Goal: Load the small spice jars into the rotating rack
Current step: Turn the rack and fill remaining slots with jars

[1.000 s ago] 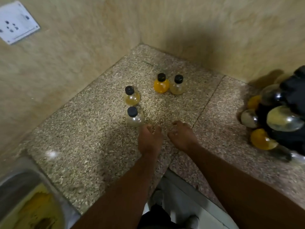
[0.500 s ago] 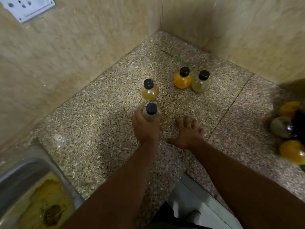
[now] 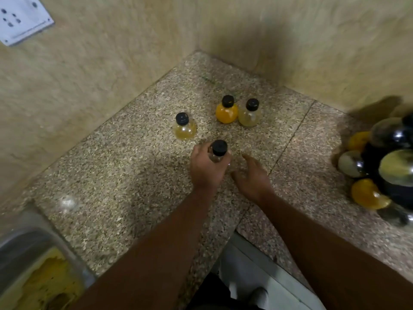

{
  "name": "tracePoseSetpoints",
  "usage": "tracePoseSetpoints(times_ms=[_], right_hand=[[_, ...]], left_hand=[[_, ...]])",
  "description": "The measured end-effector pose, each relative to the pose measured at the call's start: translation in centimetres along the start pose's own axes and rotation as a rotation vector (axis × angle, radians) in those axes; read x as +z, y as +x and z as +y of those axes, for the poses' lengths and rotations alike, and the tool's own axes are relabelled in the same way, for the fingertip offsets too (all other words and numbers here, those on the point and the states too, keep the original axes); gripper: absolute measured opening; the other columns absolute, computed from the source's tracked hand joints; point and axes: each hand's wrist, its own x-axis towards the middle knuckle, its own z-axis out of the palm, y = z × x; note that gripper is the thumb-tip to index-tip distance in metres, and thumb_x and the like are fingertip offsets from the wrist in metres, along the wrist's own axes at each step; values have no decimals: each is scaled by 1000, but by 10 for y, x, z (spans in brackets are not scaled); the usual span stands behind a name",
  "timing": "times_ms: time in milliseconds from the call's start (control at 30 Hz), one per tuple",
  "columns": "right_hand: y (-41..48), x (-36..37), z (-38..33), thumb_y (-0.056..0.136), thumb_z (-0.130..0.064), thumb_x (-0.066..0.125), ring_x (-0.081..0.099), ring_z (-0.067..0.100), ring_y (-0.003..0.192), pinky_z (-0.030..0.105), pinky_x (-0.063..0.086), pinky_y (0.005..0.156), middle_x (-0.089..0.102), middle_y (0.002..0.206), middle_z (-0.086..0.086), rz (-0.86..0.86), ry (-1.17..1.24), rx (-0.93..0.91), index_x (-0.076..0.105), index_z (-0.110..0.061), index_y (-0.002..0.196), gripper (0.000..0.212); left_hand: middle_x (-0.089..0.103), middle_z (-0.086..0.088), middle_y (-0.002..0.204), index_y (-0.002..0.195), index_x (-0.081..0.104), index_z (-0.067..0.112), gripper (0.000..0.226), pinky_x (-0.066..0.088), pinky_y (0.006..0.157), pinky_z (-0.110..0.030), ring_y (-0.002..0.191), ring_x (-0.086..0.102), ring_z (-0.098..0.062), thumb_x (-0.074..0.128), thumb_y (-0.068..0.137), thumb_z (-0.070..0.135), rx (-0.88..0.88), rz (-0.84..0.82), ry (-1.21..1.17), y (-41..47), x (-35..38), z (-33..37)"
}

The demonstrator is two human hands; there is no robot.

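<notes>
My left hand is wrapped around a small clear jar with a black cap, held at the middle of the speckled counter. My right hand hovers just right of it, fingers apart and holding nothing. Three more round black-capped jars stand behind: a pale yellow one, an orange one and a pale one touching it. The black rotating rack stands at the right edge, holding several round jars, partly cut off.
Beige walls meet in a corner behind the jars. A steel sink with yellow residue lies at the lower left. A wall socket is at the upper left. The counter's front edge runs below my arms, with the floor beneath.
My left hand has gone forward and closed around the clear jar, which now sits a little raised. My right hand has lifted off the counter and come closer to the jar.
</notes>
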Motion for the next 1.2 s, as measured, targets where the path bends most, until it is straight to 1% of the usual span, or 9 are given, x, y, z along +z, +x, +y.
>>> tracePoseSetpoints(times_ms=[267,367,467,600,767,867,967,1100,1200], right_hand=[[-45,-76,53,98,-48,55,54,28,130,41,44,106,56,144,9,375,254,164,49,-20,146,56],[-69,-107,79,98,-49,52,63,28,116,41,51,93,66,129,7,514,358,230,57,-22,137,47],[-87,-131,103,101,-47,45,63,32,110,35,46,83,70,118,10,597,406,243,63,-17,128,45],[-116,-171,133,104,-41,44,61,30,91,33,39,69,67,89,5,777,525,298,66,-17,94,34],[-144,-211,166,104,-43,45,51,24,64,31,31,54,54,63,2,954,622,342,51,-21,65,45],[-159,-234,181,102,-44,49,43,24,55,32,31,56,48,57,9,994,736,383,46,-10,59,55],[-166,-260,189,99,-40,58,55,23,60,31,44,56,62,69,15,973,953,396,64,0,73,48],[-163,-290,193,98,-24,64,59,16,46,22,46,42,69,74,14,888,1094,380,71,-9,79,25],[-156,-298,196,97,-16,64,64,17,50,23,49,45,69,71,10,806,1124,384,70,-10,76,22]], left_hand=[[63,3,105,111,67,23,46,51,80,-32,98,59,-16,79,74,47,210,-264,35,-35,53,69],[63,3,104,110,67,23,45,52,79,-34,96,59,-15,79,74,47,280,-348,-9,-58,76,103],[63,3,102,112,68,21,48,50,75,-30,93,58,-14,79,75,48,334,-407,-33,-76,97,131],[63,5,96,109,69,21,47,42,67,-23,84,57,-13,81,73,50,415,-499,-57,-107,121,172],[70,7,100,110,71,24,53,58,75,-34,89,66,-10,76,68,55,522,-600,-92,-138,144,210],[70,7,102,111,70,25,56,58,77,-35,91,66,-9,74,67,59,600,-647,-95,-154,158,228],[65,9,108,115,69,24,56,58,82,-36,97,63,-9,75,69,57,650,-685,-88,-168,166,247],[50,8,112,125,66,24,60,55,84,-32,100,57,-10,77,76,56,718,-682,-10,-177,176,264],[47,5,116,132,62,23,64,54,84,-32,102,57,-14,75,79,57,700,-672,46,-181,185,271]])
